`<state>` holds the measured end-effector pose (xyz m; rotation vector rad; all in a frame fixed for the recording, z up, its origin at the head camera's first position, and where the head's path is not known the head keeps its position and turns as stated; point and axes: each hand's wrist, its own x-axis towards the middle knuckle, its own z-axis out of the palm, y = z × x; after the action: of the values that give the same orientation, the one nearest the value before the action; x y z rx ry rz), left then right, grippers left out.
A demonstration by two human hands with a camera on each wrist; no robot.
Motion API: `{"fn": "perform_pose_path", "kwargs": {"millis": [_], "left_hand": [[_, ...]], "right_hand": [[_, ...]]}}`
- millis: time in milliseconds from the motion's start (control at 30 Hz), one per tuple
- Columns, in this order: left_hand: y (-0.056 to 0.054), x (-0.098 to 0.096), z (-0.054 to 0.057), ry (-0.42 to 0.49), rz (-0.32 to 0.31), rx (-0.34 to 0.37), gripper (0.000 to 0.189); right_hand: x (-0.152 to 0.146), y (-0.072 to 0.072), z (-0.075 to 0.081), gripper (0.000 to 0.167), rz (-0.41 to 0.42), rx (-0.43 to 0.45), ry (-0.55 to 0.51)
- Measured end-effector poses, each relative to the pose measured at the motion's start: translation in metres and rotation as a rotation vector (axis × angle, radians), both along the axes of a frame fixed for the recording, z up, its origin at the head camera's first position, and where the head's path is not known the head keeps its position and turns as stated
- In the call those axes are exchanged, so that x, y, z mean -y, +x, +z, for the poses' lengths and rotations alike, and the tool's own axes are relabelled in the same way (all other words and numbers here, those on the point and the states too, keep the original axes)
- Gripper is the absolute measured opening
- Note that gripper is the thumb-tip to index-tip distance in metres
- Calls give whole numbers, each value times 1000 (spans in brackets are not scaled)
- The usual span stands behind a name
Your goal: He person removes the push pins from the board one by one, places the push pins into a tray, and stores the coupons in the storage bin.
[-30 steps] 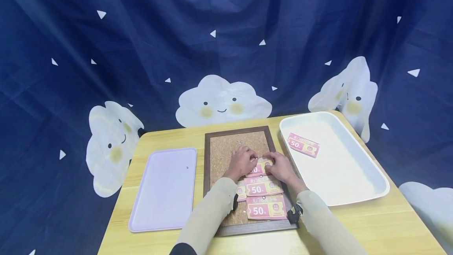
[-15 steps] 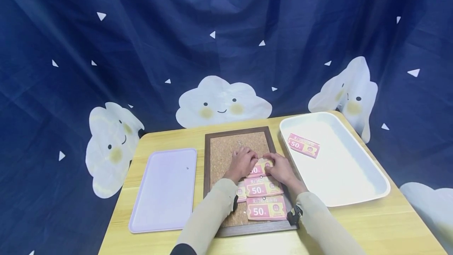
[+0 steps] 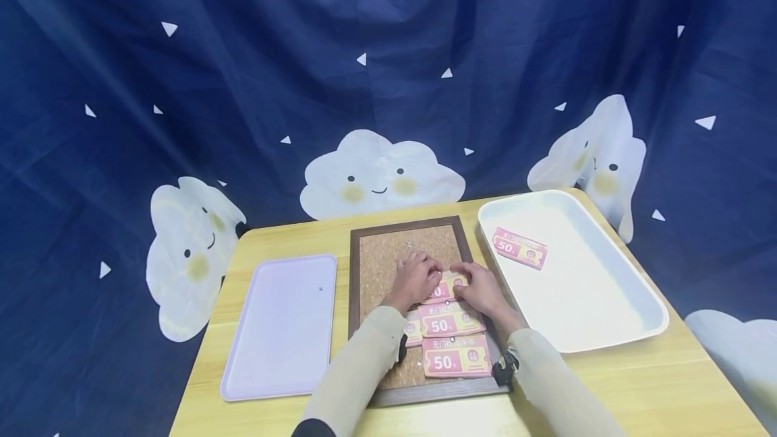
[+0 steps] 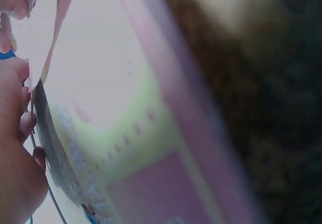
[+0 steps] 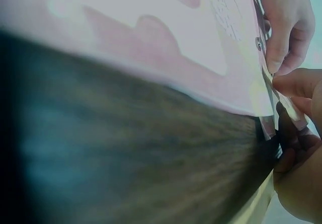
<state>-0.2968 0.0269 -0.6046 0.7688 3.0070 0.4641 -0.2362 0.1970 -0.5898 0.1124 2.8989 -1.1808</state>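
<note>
A brown-framed cork board (image 3: 382, 255) lies on the table with pink and yellow paper coupons on its right half. Both hands meet at the uppermost coupon (image 3: 438, 290), partly covered by their fingers. My left hand (image 3: 415, 280) has curled fingers and pinches its top edge near the middle. My right hand (image 3: 485, 288) pinches the same coupon by its upper right part, thumb and finger on the paper in the right wrist view. Below lie a second coupon (image 3: 449, 321) and a third coupon (image 3: 456, 357), each with a small round dark pin head at its top. Another coupon (image 3: 413, 330) shows partly beside the left sleeve.
A white tray (image 3: 583, 302) right of the board holds one loose coupon (image 3: 520, 248). Left of the board lies a flat lilac tray (image 3: 279, 329) with a tiny dark speck on it. A dark blue curtain (image 3: 388, 52) with clouds hangs behind the wooden table (image 3: 291, 238).
</note>
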Motion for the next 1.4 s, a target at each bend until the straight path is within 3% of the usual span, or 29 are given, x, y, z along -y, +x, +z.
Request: {"fn": "perform_pose_path", "kwargs": {"millis": [1000,1400], "left_hand": [[-1,-1,1,-9,-6,25,21],[-2,-1,-3,7,-2,31,22]], "right_hand": [[-1,-1,-4,45,-5,-39,-9],[-1,0,-4,45,1,-45,-9]]}}
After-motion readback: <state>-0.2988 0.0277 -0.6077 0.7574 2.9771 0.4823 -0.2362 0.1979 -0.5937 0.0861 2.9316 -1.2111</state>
